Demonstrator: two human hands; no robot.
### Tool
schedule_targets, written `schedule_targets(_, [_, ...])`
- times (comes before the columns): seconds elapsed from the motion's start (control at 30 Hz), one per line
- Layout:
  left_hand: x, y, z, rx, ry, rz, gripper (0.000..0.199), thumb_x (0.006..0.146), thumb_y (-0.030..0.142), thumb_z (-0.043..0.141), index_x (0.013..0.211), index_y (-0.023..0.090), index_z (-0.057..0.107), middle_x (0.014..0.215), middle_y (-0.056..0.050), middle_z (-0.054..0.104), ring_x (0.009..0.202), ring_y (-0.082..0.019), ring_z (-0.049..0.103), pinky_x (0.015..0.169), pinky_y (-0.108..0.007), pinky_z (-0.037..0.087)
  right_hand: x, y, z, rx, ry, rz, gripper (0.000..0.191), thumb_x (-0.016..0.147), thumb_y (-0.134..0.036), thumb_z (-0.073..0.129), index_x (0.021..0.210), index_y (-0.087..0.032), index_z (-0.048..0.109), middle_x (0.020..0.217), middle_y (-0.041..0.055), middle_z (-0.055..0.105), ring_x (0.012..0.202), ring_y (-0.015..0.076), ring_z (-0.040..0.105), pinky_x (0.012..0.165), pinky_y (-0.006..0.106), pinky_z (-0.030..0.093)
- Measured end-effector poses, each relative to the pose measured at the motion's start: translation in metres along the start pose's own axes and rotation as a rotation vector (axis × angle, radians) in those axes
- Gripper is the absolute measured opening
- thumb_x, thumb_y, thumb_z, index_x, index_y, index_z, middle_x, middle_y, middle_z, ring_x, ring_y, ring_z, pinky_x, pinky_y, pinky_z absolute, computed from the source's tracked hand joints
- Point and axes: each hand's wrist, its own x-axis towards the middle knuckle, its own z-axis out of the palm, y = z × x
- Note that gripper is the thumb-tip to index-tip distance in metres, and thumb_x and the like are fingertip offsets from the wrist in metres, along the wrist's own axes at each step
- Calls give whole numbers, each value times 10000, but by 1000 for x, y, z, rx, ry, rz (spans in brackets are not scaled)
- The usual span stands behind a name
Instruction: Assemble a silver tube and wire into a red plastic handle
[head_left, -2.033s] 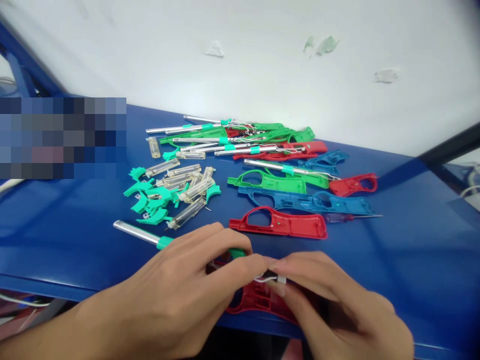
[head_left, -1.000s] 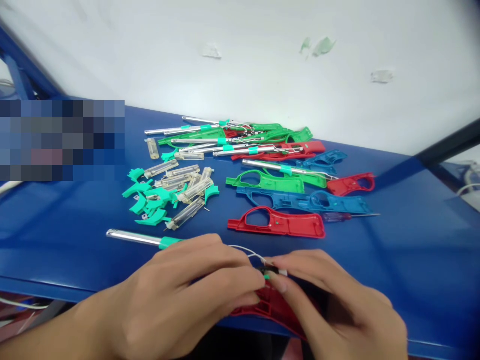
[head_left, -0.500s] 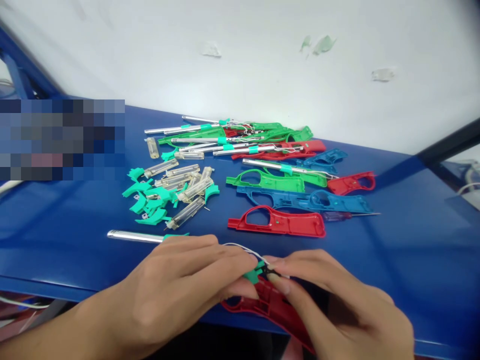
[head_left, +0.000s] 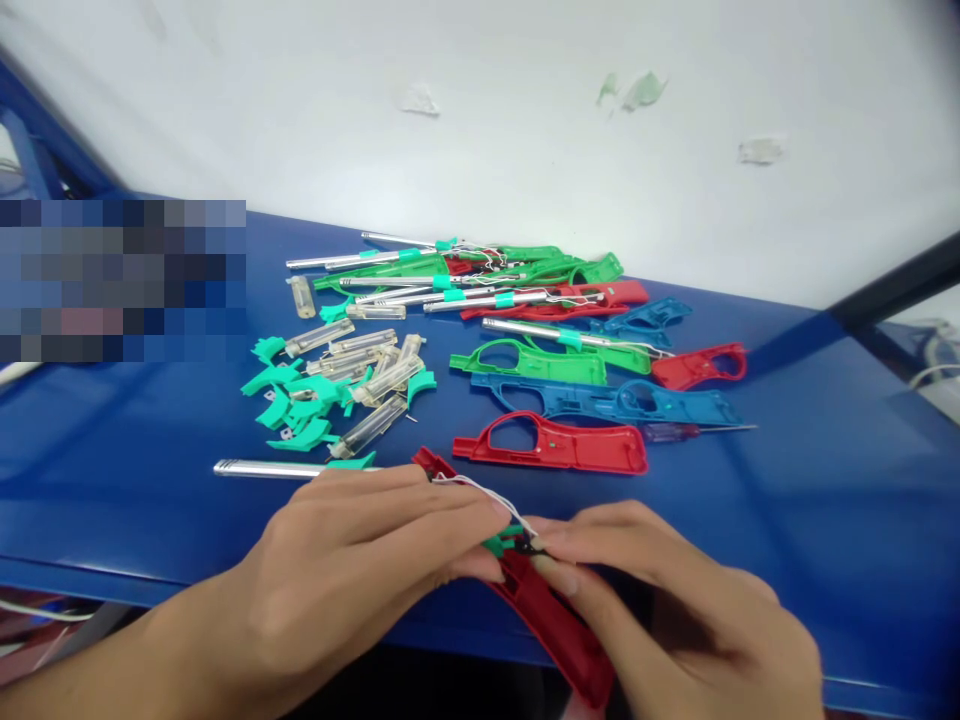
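My left hand (head_left: 352, 565) is closed on a small green plastic trigger (head_left: 499, 541), pinched between thumb and fingers. Across from it, the thumb and forefinger of my right hand (head_left: 675, 590) pinch a small black part (head_left: 529, 546) at the end of white wires (head_left: 484, 487). The two small parts meet or nearly meet; the fingers hide the join. Under both hands a red lighter shell half (head_left: 559, 625) lies slanted, its narrow tip showing above my left knuckles. A silver metal tube (head_left: 270, 468) with a green piece sticks out to the left, partly hidden by my left hand.
Clear fuel tanks (head_left: 375, 430) and green triggers (head_left: 300, 432) are heaped on the blue table (head_left: 135, 480). Beyond are green, blue and red shell halves (head_left: 592, 447), several wired metal tubes (head_left: 397, 282) and a screwdriver (head_left: 675, 432). A white wall (head_left: 510, 130) stands behind; a blurred patch covers the left.
The red shell half under my hands has turned: its narrow tip now shows above my left hand, and its wide end has moved left. Both hands keep their pinch, almost in place.
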Motion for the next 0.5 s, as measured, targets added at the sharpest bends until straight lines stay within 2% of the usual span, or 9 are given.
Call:
schedule_targets(0.13, [7, 6, -4, 16, 14, -91, 277, 1189, 360, 532, 1157, 215, 766, 1012, 5, 875, 821, -126, 835, 825, -163, 662, -1, -1, -3, 13, 2, -8, 241, 907, -145, 820, 942, -380, 860, 877, -126, 866, 715, 93, 799, 667, 109, 632])
schedule_targets(0.3, [9, 8, -3, -33, 1, -96, 278, 1193, 373, 522, 1132, 216, 743, 1009, 12, 869, 831, -123, 830, 822, -168, 653, 0, -1, -3, 24, -19, -11, 229, 909, -133, 814, 916, -354, 875, 846, -84, 868, 689, 125, 803, 603, 145, 638])
schedule_targets(0.37, [9, 7, -3, -41, -12, -88, 285, 1201, 361, 499, 1114, 219, 731, 998, 5, 862, 812, -129, 820, 769, -183, 642, 1, 0, -1, 35, -9, -7, 230, 902, -126, 819, 912, -348, 878, 850, -70, 873, 696, 143, 810, 601, 166, 650])
schedule_targets(0.5, [9, 6, -4, -56, -27, -139, 287, 1208, 388, 475, 1108, 252, 706, 879, 44, 817, 651, -114, 742, 629, -209, 576, 0, 2, 2, 75, 14, -38, 238, 879, -100, 828, 864, -334, 867, 845, -72, 877, 681, 146, 812, 610, 170, 662])
